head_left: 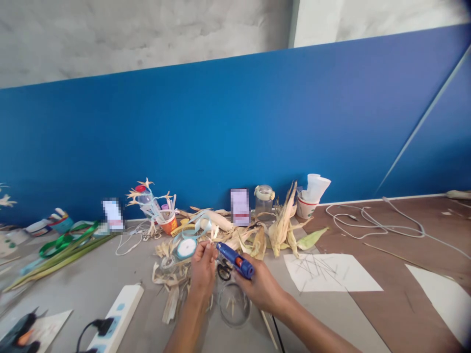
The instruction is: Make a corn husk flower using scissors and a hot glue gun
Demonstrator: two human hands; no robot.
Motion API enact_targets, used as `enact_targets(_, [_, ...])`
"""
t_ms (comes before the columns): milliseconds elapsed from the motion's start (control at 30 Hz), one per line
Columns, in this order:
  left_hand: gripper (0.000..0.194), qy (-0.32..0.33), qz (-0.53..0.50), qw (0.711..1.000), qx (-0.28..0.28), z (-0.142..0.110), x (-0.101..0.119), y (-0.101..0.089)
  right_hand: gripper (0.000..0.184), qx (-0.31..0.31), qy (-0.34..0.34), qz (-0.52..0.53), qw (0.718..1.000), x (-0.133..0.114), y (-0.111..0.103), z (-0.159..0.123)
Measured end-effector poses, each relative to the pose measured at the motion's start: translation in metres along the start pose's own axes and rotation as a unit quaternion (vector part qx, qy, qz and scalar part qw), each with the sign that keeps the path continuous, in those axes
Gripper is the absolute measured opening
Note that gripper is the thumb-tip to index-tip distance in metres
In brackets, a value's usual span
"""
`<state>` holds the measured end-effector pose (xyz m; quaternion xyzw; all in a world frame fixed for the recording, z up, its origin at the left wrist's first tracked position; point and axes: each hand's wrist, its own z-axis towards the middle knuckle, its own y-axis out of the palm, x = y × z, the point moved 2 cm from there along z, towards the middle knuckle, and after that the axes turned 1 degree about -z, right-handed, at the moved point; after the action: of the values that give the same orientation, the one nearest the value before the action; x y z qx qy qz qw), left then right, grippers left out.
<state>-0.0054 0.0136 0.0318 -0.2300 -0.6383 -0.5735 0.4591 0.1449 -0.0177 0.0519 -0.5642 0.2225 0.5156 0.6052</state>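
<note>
In my right hand (pixel 262 287) is a blue glue gun (pixel 235 260), its tip pointing up and left toward my other hand. The fingers of my left hand (pixel 203 267) are pinched together just beside that tip; something small and pale shows at the fingertips, too small to name. Black-handled scissors (pixel 223 271) lie under the glue gun, partly covered. Below them, between my forearms, stands a clear round dish (pixel 234 306) with a few thin pale pieces in it. A roll of light blue ribbon (pixel 187 248) lies just left of my left hand, among dry corn husks (pixel 170 294).
A white power strip (pixel 119 314) lies front left, near a dark tool (pixel 20 333). Behind are a phone (pixel 240 207), a clear jar (pixel 264 200), a paper cup (pixel 306 208) and upright husks (pixel 282 225). Right are a wire-strewn paper sheet (pixel 331 272) and a white cable (pixel 379 225).
</note>
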Motion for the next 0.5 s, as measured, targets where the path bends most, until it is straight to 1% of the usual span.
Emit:
enact_targets(167, [0.026, 0.004, -0.011, 1.000, -0.004, 0.0009, -0.0005, -0.0011, 0.008, 0.005, -0.010, 0.008, 1.000, 0.0005, -0.0011, 0.0006])
enact_targets(400, [0.025, -0.011, -0.032, 0.999, 0.003, -0.0017, 0.0028, 0.0013, 0.009, -0.003, -0.005, 0.003, 1.000, -0.0037, -0.0020, -0.0014])
enact_targets(500, [0.024, -0.008, -0.037, 0.999, -0.004, -0.0016, 0.0029, 0.0016, 0.008, 0.007, -0.008, 0.005, 1.000, -0.0043, -0.0032, -0.0012])
